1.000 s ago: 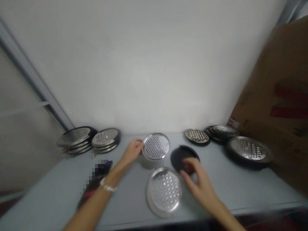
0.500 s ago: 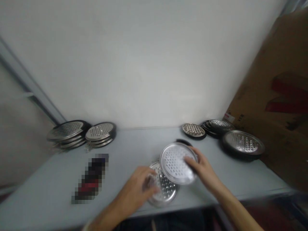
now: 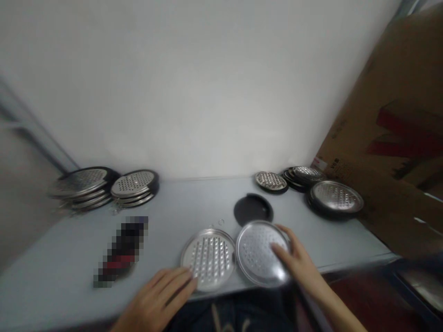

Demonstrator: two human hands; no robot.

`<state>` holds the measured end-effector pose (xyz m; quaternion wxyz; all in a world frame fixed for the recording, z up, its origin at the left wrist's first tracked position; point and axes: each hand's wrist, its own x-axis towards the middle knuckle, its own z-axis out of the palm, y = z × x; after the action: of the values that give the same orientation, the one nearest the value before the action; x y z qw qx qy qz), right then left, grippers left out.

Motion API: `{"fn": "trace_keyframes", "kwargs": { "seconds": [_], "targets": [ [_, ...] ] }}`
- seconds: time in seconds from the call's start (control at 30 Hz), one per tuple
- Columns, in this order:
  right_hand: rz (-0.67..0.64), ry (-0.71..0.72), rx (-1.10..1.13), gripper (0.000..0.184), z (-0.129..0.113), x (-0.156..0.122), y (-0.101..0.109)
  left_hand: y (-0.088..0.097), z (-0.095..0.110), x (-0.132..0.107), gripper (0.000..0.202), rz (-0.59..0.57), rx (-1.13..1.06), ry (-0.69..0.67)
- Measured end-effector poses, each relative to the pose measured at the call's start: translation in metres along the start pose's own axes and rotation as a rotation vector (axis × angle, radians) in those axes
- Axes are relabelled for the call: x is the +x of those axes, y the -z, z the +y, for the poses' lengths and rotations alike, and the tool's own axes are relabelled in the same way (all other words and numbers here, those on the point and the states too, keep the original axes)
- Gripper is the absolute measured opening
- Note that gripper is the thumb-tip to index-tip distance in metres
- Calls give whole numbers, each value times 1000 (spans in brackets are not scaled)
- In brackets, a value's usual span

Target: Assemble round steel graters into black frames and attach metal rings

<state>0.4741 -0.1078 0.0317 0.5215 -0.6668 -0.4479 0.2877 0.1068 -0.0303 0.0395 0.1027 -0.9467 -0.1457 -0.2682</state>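
**Right hand (image 3: 301, 263) on a perforated steel disc (image 3: 261, 253), left hand (image 3: 155, 299) lying open**

I've got that disc directly in front of the black round lid (image 3: 252, 209), and the right hand's fingers (image 3: 280, 249) are spread across its face, seemingly to steady it. The thumb's hidden, so I can't tell whether it's gripped. Just left of it, a second perforated disc (image 3: 209, 260) lies flat. The left hand is relaxed at its rim, grasping nothing. Further left of the lid, a pixelated object (image 3: 121, 251) can't be made out. Behind and right of the lid, stacked discs (image 3: 308, 174) overlap, their lower layers hard to count.
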Motion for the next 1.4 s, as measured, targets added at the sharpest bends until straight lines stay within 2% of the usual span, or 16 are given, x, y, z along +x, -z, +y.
{"fn": "trace_keyframes", "kwargs": {
  "seconds": [0.1, 0.2, 0.3, 0.37, 0.43, 0.5, 0.57, 0.63, 0.7, 0.77, 0.83, 0.9, 0.97, 1.1, 1.23, 1.4],
  "targets": [
    [-38, 30, -15, 51, -1, 3, -12, 14, -10, -15, 43, 18, 33, 77],
    [-124, 46, -77, 50, -4, 4, -26, 23, -14, -31, 39, 122, 27, 206],
    [-229, 67, -202, 50, -13, 5, -41, 27, -13, -38, 25, 203, -1, 433],
    [-309, 93, -347, 51, -23, 6, -51, 27, -9, -32, 19, 261, -71, 668],
    [-378, 132, -537, 52, -33, 6, -59, 24, -2, -17, 25, 317, -257, 964],
    [-424, 174, -717, 47, -42, 7, -65, 19, 6, 3, 36, 353, -558, 1239],
    [-442, 198, -828, 38, -46, 7, -67, 10, 12, 23, 49, 424, -877, 1405],
    [-396, 212, -833, 34, -46, 6, -65, -2, 16, 37, 57, 462, -1170, 1506],
    [-302, 243, -692, 36, -42, 4, -60, -13, 19, 46, 60, 450, -1387, 1559],
    [-219, 254, -456, 41, -35, -2, -53, -22, 21, 51, 59, 423, -1510, 1572],
    [-223, 239, -247, 48, -29, -10, -48, -28, 24, 56, 57, 391, -1583, 1559],
    [-298, 245, -147, 63, -23, -19, -45, -31, 27, 59, 57, 378, -1609, 1546],
    [-363, 281, -118, 79, -18, -26, -44, -32, 28, 61, 59, 388, -1596, 1546],
    [-398, 341, -103, 86, -9, -31, -43, -37, 24, 55, 64, 408, -1510, 1544],
    [-485, 332, -131, 103, 0, -31, -46, -41, 19, 44, 71, 337, -1460, 1503],
    [-402, 335, -218, 87, 13, -35, -55, -33, 18, 40, 62, 204, -1274, 1361]
  ]
}}
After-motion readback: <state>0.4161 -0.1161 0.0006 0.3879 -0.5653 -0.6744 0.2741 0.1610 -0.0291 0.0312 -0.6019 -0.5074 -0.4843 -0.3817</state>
